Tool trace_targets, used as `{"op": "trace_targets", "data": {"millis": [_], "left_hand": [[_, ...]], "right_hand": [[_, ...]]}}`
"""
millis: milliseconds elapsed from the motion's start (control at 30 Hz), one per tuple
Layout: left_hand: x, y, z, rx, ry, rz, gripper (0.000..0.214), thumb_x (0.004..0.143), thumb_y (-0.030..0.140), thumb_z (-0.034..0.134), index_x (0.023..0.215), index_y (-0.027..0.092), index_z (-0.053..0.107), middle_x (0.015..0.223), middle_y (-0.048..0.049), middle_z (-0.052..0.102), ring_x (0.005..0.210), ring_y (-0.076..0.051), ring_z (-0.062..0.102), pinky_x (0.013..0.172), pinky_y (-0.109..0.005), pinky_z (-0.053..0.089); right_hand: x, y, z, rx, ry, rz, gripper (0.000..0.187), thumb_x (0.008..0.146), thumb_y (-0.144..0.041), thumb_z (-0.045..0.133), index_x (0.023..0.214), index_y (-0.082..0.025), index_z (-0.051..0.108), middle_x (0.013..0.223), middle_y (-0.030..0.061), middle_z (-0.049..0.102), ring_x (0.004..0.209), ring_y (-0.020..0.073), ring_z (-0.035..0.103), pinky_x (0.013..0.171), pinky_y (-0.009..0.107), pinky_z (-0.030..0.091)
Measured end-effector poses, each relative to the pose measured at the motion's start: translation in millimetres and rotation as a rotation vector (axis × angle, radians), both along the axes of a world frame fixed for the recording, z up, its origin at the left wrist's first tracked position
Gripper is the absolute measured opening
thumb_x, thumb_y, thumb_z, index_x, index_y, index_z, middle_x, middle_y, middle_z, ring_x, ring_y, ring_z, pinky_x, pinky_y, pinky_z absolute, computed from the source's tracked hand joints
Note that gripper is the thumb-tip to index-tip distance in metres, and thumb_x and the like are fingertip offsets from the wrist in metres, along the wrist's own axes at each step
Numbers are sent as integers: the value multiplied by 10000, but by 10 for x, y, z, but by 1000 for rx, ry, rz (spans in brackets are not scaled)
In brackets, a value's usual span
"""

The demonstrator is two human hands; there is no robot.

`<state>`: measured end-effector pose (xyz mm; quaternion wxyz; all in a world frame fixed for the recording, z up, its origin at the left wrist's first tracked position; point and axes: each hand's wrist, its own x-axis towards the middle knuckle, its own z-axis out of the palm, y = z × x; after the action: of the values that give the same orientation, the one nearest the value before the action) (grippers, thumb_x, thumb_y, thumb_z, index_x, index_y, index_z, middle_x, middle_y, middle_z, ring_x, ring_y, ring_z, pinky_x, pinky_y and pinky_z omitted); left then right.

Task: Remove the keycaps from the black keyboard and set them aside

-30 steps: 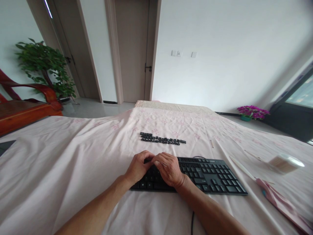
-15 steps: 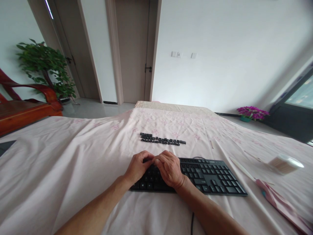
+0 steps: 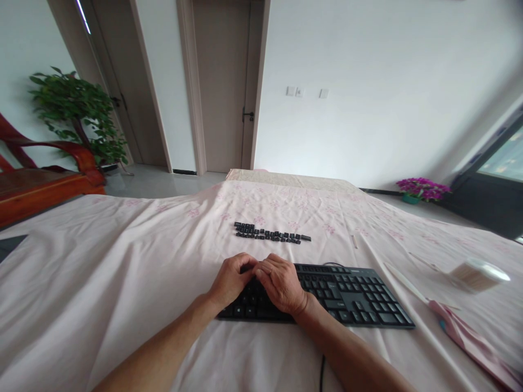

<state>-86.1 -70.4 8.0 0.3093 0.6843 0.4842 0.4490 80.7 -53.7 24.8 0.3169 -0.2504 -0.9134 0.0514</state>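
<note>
Head view: blk kbd [image 3: 355, 296] flat on pink cloth [image 3: 163, 326], directly before the person. L hand [image 3: 232, 280] & R hand [image 3: 281, 283] over kbd's left part, touching each other at fingers. Grip, both: fingers curled; tips hidden, can't tell if pinching anything. Loose keycaps [image 3: 272, 236] lie in rough rows beyond kbd. Tub of sticks [image 3: 478, 274] to right, apart from kbd.
</note>
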Motion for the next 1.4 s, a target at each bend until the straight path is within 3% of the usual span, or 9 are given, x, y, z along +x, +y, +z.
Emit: {"op": "trace_targets", "data": {"millis": [1400], "left_hand": [[12, -34, 65, 15, 33, -26, 86, 772, 200, 550, 776, 183, 634, 781, -3, 650, 750, -158, 581, 700, -243, 423]], "right_hand": [[-15, 23, -31, -31, -47, 10, 257, 959, -292, 360, 824, -180, 548, 727, 42, 609, 678, 159, 505, 732, 311, 417]]}}
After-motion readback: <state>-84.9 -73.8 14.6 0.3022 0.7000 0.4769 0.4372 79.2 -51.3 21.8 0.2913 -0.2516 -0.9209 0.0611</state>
